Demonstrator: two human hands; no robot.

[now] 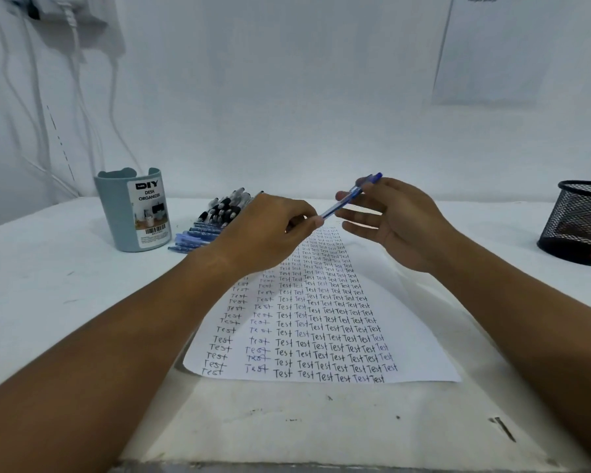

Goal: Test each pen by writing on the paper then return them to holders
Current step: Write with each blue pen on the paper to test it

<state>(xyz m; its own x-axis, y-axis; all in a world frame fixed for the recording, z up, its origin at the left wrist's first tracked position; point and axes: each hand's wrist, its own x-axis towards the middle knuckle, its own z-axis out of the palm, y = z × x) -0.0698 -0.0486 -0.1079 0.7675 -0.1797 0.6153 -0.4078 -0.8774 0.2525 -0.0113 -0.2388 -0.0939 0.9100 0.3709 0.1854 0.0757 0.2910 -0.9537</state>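
Pen [347, 197]: blue, slanted between both hands, above the paper [325, 322].
Left hand [273, 230]: pinching its lower tip.
Right hand [389, 220]: fingers curled round its upper end.

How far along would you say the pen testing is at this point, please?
Done: the paper is almost filled with rows of "Test". In hand: a blue pen held above the paper, the left hand pinching its lower end, the right hand holding the upper part. Left: a pile of pens lies beside the grey desk organizer; the mesh holder shows no pens.
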